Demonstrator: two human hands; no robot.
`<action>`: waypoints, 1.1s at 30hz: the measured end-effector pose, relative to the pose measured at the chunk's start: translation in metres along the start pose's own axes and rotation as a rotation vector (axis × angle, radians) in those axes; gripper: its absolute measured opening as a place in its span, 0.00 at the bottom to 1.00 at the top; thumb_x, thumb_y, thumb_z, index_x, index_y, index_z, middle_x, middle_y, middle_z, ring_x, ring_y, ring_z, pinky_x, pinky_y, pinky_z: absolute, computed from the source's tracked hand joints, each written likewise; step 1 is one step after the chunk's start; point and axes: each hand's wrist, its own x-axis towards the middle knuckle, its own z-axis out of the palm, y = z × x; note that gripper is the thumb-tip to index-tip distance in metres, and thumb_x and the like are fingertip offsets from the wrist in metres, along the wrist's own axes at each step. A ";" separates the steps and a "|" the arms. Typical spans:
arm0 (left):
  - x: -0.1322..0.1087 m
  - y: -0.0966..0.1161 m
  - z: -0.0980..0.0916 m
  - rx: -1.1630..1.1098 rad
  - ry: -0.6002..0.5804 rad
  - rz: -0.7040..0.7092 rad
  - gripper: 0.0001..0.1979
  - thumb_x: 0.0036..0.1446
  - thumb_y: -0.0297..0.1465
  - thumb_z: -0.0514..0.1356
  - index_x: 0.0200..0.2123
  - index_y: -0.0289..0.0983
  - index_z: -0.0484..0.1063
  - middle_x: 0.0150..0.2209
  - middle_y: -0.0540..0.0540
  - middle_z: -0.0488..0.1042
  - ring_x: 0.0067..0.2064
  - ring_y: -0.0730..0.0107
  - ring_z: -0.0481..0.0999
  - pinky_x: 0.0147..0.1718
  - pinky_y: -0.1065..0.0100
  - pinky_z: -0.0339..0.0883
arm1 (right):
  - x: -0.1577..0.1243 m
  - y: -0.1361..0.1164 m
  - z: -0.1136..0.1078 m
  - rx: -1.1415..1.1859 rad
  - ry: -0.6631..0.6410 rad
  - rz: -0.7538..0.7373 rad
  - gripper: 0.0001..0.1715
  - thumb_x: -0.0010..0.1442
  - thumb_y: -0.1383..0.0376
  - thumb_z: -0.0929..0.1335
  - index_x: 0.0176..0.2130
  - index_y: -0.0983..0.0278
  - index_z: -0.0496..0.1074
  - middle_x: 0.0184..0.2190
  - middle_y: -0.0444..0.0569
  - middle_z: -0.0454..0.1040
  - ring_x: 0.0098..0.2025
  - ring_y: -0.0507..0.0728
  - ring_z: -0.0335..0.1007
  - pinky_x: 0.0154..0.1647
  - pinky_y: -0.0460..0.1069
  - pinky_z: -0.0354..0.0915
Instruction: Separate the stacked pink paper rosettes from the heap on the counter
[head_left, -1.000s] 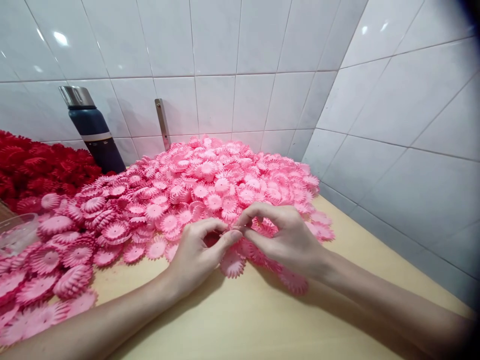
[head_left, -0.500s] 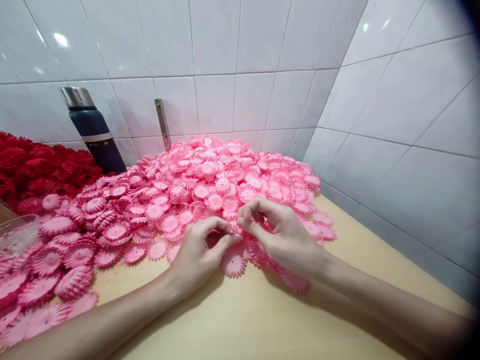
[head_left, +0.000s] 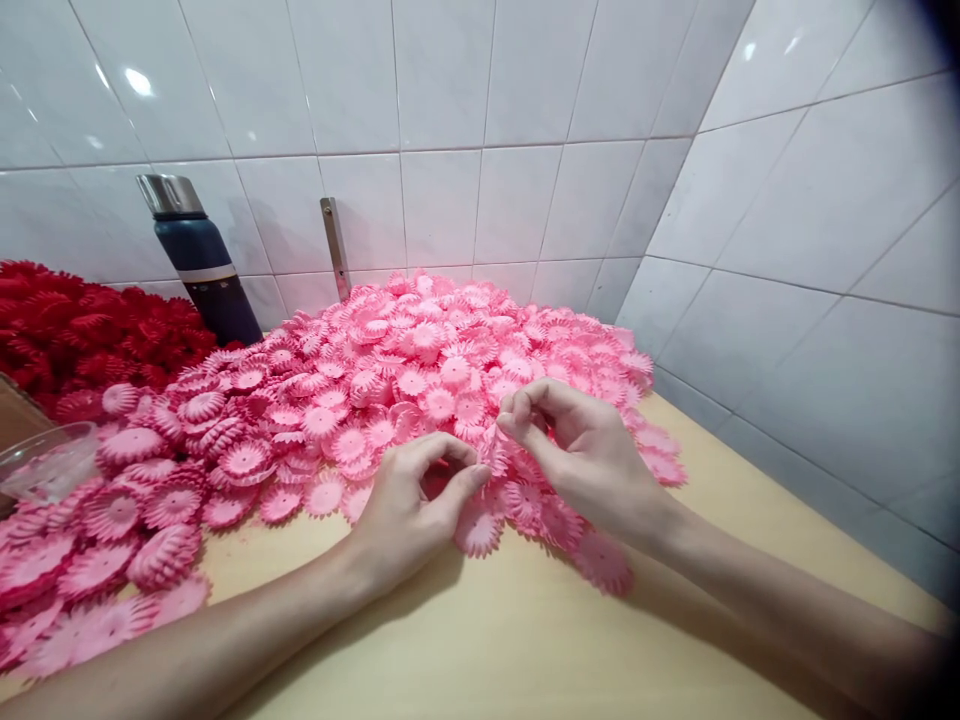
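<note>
Both my hands are in front of a big heap of pink scalloped petal discs (head_left: 450,372), many with a small hole in the middle. My left hand (head_left: 416,500) is pinched, thumb against forefinger; whatever sits between the tips is too small to make out. Just below its fingertips lies a pink disc (head_left: 478,530) on the table. Slightly higher and to the right, my right hand (head_left: 581,455) also pinches with thumb and fingertips, and what it grips cannot be made out. A small gap separates the two hands.
A dark blue bottle (head_left: 206,265) with a steel cap stands behind the heap, near a red petal pile (head_left: 97,330). At the left are a clear plastic container (head_left: 56,465) and a cardboard edge (head_left: 22,415). White tiled walls bound the wooden table (head_left: 465,650).
My right hand has moved up and away from my left, widening the gap between the fingertips. The whole view has shifted slightly, so things appear farther right.
</note>
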 end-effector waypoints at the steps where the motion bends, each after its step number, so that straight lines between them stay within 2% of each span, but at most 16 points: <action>1: 0.000 0.002 0.000 -0.012 -0.006 -0.004 0.09 0.59 0.32 0.59 0.29 0.34 0.71 0.27 0.48 0.73 0.28 0.73 0.71 0.29 0.73 0.64 | 0.000 -0.001 -0.001 -0.046 -0.022 -0.038 0.06 0.60 0.72 0.65 0.32 0.61 0.65 0.30 0.43 0.67 0.33 0.53 0.63 0.36 0.50 0.63; 4: -0.001 0.006 -0.001 -0.052 -0.017 -0.005 0.09 0.59 0.33 0.58 0.30 0.33 0.71 0.27 0.49 0.72 0.29 0.74 0.70 0.29 0.73 0.63 | 0.000 -0.005 -0.004 -0.119 -0.090 -0.113 0.06 0.61 0.72 0.64 0.36 0.61 0.67 0.33 0.43 0.69 0.35 0.52 0.65 0.38 0.49 0.64; 7: 0.000 0.006 -0.001 -0.081 -0.021 -0.020 0.10 0.61 0.34 0.56 0.31 0.33 0.71 0.29 0.48 0.73 0.30 0.72 0.71 0.30 0.72 0.64 | -0.002 -0.007 -0.004 -0.117 -0.146 -0.120 0.04 0.62 0.68 0.66 0.39 0.62 0.68 0.35 0.45 0.71 0.38 0.52 0.68 0.40 0.49 0.66; 9: -0.001 0.005 -0.001 -0.093 -0.026 -0.030 0.11 0.61 0.34 0.56 0.32 0.33 0.72 0.29 0.47 0.74 0.30 0.71 0.72 0.30 0.72 0.65 | -0.003 -0.007 -0.002 -0.116 -0.182 -0.123 0.09 0.59 0.65 0.69 0.41 0.62 0.69 0.37 0.46 0.72 0.40 0.54 0.69 0.42 0.50 0.67; 11: -0.001 0.004 -0.001 -0.089 -0.032 -0.031 0.11 0.61 0.35 0.55 0.33 0.33 0.72 0.30 0.46 0.75 0.31 0.71 0.72 0.31 0.71 0.65 | -0.003 -0.007 -0.002 -0.107 -0.190 -0.110 0.11 0.57 0.64 0.71 0.41 0.63 0.70 0.37 0.47 0.74 0.40 0.55 0.71 0.42 0.51 0.69; 13: -0.001 0.004 -0.002 -0.066 -0.036 -0.023 0.12 0.62 0.35 0.55 0.33 0.33 0.72 0.30 0.47 0.75 0.31 0.71 0.72 0.31 0.71 0.64 | -0.002 -0.008 -0.003 -0.092 -0.177 -0.070 0.07 0.58 0.63 0.70 0.39 0.62 0.72 0.35 0.47 0.76 0.38 0.55 0.73 0.40 0.51 0.70; 16: -0.001 0.006 -0.002 -0.002 -0.038 -0.001 0.13 0.62 0.34 0.54 0.27 0.34 0.70 0.25 0.48 0.73 0.28 0.72 0.70 0.29 0.71 0.63 | 0.000 -0.006 -0.007 -0.119 -0.150 -0.056 0.04 0.59 0.65 0.69 0.36 0.62 0.75 0.33 0.47 0.77 0.36 0.54 0.73 0.37 0.50 0.70; 22: -0.005 0.005 -0.003 0.054 -0.021 0.060 0.13 0.61 0.29 0.52 0.22 0.36 0.64 0.19 0.50 0.69 0.22 0.74 0.68 0.26 0.71 0.60 | 0.007 0.004 -0.007 -0.289 -0.136 -0.312 0.05 0.60 0.69 0.67 0.34 0.63 0.74 0.29 0.48 0.76 0.33 0.55 0.71 0.35 0.52 0.68; 24: -0.009 0.004 -0.003 0.060 -0.016 0.160 0.12 0.59 0.27 0.51 0.23 0.36 0.63 0.20 0.49 0.69 0.23 0.73 0.68 0.25 0.70 0.60 | 0.012 0.008 -0.014 -0.325 -0.069 -0.299 0.06 0.61 0.69 0.66 0.34 0.63 0.73 0.30 0.48 0.76 0.33 0.55 0.70 0.34 0.52 0.68; 27: -0.013 0.004 -0.002 0.090 -0.074 0.391 0.10 0.56 0.26 0.52 0.23 0.35 0.65 0.22 0.47 0.69 0.26 0.71 0.68 0.26 0.70 0.60 | 0.020 0.016 -0.031 -0.346 0.205 -0.136 0.06 0.61 0.64 0.67 0.35 0.63 0.74 0.30 0.48 0.75 0.29 0.55 0.68 0.29 0.51 0.66; 29: -0.011 0.004 -0.001 0.146 -0.049 0.370 0.11 0.57 0.25 0.53 0.23 0.35 0.66 0.23 0.48 0.69 0.26 0.72 0.68 0.27 0.70 0.61 | 0.024 0.019 -0.039 -0.333 0.294 -0.078 0.07 0.59 0.61 0.68 0.35 0.63 0.75 0.31 0.49 0.76 0.31 0.56 0.71 0.32 0.53 0.68; 31: -0.007 0.004 0.000 0.192 0.000 0.269 0.09 0.59 0.26 0.55 0.26 0.35 0.70 0.26 0.46 0.73 0.28 0.71 0.71 0.31 0.69 0.64 | 0.024 0.019 -0.040 -0.294 0.288 -0.081 0.07 0.58 0.61 0.69 0.36 0.62 0.76 0.34 0.50 0.78 0.36 0.58 0.73 0.38 0.55 0.70; 33: -0.003 0.001 0.001 0.218 0.047 0.215 0.07 0.59 0.26 0.56 0.36 0.34 0.74 0.34 0.44 0.77 0.34 0.68 0.75 0.37 0.67 0.68 | 0.022 0.019 -0.036 -0.256 0.241 -0.096 0.09 0.58 0.62 0.70 0.40 0.61 0.76 0.39 0.50 0.78 0.40 0.59 0.75 0.43 0.57 0.71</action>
